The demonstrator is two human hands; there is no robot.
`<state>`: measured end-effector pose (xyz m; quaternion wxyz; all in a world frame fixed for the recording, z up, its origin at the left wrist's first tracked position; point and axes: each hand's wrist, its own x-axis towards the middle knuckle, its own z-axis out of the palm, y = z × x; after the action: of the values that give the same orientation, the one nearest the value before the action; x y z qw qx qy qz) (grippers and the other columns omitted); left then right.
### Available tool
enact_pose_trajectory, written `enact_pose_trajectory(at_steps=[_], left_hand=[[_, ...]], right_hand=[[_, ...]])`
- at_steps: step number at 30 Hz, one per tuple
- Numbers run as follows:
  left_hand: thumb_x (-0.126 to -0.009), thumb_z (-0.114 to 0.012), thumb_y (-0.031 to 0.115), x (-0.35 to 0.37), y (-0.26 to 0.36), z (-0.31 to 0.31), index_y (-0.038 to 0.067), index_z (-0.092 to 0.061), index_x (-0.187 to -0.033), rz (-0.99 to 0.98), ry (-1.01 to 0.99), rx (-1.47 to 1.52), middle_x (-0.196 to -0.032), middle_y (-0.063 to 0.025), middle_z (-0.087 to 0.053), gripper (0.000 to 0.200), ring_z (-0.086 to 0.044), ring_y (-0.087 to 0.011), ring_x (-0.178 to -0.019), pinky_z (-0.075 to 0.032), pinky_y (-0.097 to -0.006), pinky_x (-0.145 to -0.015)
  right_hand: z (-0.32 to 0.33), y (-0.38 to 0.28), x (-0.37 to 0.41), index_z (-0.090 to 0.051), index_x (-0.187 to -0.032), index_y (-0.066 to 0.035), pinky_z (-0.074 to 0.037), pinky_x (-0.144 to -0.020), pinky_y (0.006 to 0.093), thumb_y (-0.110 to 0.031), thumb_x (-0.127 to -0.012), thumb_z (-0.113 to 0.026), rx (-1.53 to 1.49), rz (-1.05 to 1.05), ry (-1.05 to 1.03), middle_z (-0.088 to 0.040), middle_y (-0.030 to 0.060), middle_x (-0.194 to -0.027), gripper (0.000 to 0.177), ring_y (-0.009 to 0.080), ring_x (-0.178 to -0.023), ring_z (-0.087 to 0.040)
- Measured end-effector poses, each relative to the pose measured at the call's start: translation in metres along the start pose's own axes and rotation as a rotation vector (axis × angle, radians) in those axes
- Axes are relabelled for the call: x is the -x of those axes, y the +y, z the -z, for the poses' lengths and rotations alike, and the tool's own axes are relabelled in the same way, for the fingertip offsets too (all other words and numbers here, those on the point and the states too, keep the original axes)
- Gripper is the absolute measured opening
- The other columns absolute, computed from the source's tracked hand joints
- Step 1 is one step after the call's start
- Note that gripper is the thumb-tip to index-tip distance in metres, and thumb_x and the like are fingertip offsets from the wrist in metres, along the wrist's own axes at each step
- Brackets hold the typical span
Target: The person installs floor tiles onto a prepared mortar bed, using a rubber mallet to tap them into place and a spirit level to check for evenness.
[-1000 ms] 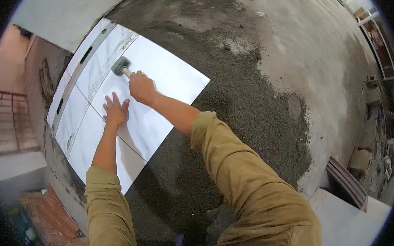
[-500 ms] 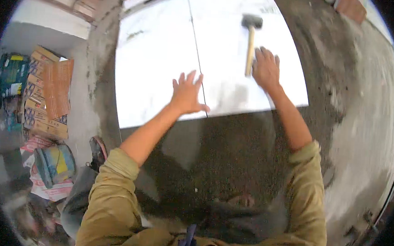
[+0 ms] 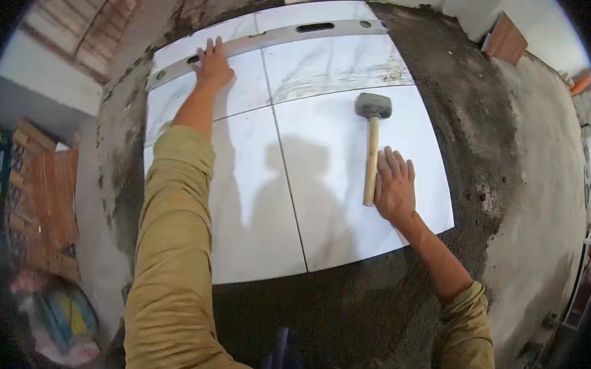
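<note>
Nearest the camera, two olive sleeves [image 3: 169,258] frame a dark bed of wet mortar [image 3: 349,309], which runs up to the near edge of the laid white tiles. Off to the left of it stand stacked cartons [image 3: 44,196], too blurred to read.

The near right tile [image 3: 327,213] and the near left tile [image 3: 250,209] lie side by side on the floor with a thin joint between them. Both carry the person's shadow. The right hand [image 3: 395,186] rests palm down on the near right tile, close to its right edge. Its grip is spread, fingers straight and flat against the glaze, holding nothing. Just beside its index finger lies the rubber mallet [image 3: 371,145], loose on the same tile, with the wooden handle pointing back towards the person and the grey head away. Whether the finger touches the handle end cannot be told.

Beyond a cross joint sits a far row of tiles [image 3: 330,65], streaked with grey smears. The left arm stretches across the left tiles to the spirit level [image 3: 305,31], a long pale bar lying across that far row near its back edge. The left hand [image 3: 213,63] lies on the left part of the bar, grip spread, fingers fanned over it rather than wrapped round it. Farther right, past the mortar, a reddish ribbed block [image 3: 506,38] leans by the wall.
</note>
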<state>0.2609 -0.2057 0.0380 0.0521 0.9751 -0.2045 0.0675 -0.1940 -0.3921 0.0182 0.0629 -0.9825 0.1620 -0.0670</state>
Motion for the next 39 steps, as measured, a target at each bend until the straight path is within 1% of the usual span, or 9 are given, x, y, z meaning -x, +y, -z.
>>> enact_pose_trajectory(at_steps=[7,15,20,22,23,25,28,35,39], left_hand=[[-0.070,-0.063,0.030,-0.039,0.022,-0.011,0.020,-0.011,-0.147,0.080,-0.307,-0.061,-0.147,-0.0138,-0.021,0.094,-0.029,-0.0390,-0.131,-0.020,-0.0663,-0.103],[-0.064,-0.071,0.036,0.050,0.045,0.061,0.005,-0.044,-0.128,-0.123,-0.293,-0.330,-0.128,-0.0196,-0.045,0.076,-0.043,-0.0352,-0.122,-0.032,-0.0562,-0.100],[-0.066,-0.074,0.036,0.157,0.002,0.119,0.003,-0.045,-0.120,-0.304,-0.091,0.181,-0.081,-0.0178,-0.065,0.070,-0.064,-0.0330,-0.076,-0.051,-0.0396,-0.070],[-0.068,-0.073,0.034,0.239,0.009,0.163,0.004,-0.045,-0.120,-0.345,-0.131,0.245,-0.075,-0.0162,-0.065,0.066,-0.064,-0.0310,-0.070,-0.051,-0.0386,-0.066],[-0.070,-0.073,0.030,0.273,0.009,0.176,0.005,-0.046,-0.120,-0.388,-0.143,0.297,-0.070,-0.0150,-0.064,0.062,-0.064,-0.0293,-0.066,-0.050,-0.0370,-0.063],[-0.074,-0.073,0.022,0.333,0.004,0.188,0.008,-0.048,-0.120,-0.396,-0.248,0.376,-0.073,-0.0144,-0.064,0.054,-0.064,-0.0244,-0.063,-0.050,-0.0356,-0.061],[-0.076,-0.072,0.022,0.397,0.017,0.181,0.010,-0.051,-0.119,-0.538,-0.286,0.344,-0.086,-0.0139,-0.063,0.050,-0.064,-0.0232,-0.067,-0.050,-0.0352,-0.062],[-0.079,-0.068,0.027,0.447,0.016,0.127,0.009,-0.051,-0.120,-0.599,-0.310,0.187,-0.092,-0.0150,-0.061,0.048,-0.059,-0.0326,-0.084,-0.048,-0.0423,-0.070],[-0.079,-0.068,0.027,0.457,0.007,0.112,0.006,-0.051,-0.120,-0.531,-0.340,0.161,-0.096,-0.0148,-0.061,0.048,-0.059,-0.0325,-0.088,-0.047,-0.0425,-0.074]], right_hand=[[0.009,0.000,-0.001,-0.035,-0.136,-0.002,-0.020,-0.108,0.0549,-0.020,-0.089,-0.045,-0.011,-0.024,-0.036,-0.033,0.0189,-0.141,0.052,0.0354,-0.131,-0.030],[0.009,0.008,0.011,-0.035,-0.136,-0.003,-0.020,-0.109,0.0529,-0.021,-0.087,-0.048,-0.072,-0.033,-0.002,-0.032,0.0167,-0.142,0.054,0.0315,-0.134,-0.028],[-0.033,0.031,0.012,-0.042,-0.133,-0.007,-0.023,-0.108,0.0535,-0.023,-0.086,-0.048,-0.125,0.027,0.170,-0.037,0.0139,-0.141,0.050,0.0303,-0.130,-0.035],[-0.012,0.060,-0.005,-0.060,-0.105,-0.004,-0.045,-0.088,0.0454,-0.013,-0.084,-0.046,-0.227,0.178,-0.088,-0.060,0.0159,-0.108,0.027,0.0336,-0.100,-0.057],[-0.028,0.087,0.000,-0.061,-0.092,-0.005,-0.048,-0.078,0.0440,-0.010,-0.081,-0.048,-0.551,0.210,0.376,-0.063,0.0150,-0.093,0.019,0.0349,-0.086,-0.059],[0.013,0.118,0.027,-0.062,-0.101,0.000,-0.052,-0.076,0.0356,-0.013,-0.087,-0.046,-0.501,-0.235,0.507,-0.064,0.0102,-0.098,0.025,0.0221,-0.079,-0.065],[0.064,0.176,0.078,-0.059,-0.103,0.000,-0.049,-0.052,0.0308,-0.019,-0.091,-0.045,-1.355,-0.656,0.681,-0.062,0.0100,-0.087,0.027,0.0186,-0.064,-0.059],[0.061,0.270,0.146,-0.064,-0.093,0.001,-0.047,-0.048,0.0274,-0.018,-0.087,-0.045,-0.560,-0.554,0.730,-0.062,0.0081,-0.078,0.028,0.0156,-0.057,-0.059],[0.066,0.243,0.146,-0.066,-0.094,-0.003,-0.049,-0.054,0.0299,-0.025,-0.088,-0.048,-0.548,-0.573,0.573,-0.063,0.0052,-0.073,0.030,0.0168,-0.059,-0.059]])
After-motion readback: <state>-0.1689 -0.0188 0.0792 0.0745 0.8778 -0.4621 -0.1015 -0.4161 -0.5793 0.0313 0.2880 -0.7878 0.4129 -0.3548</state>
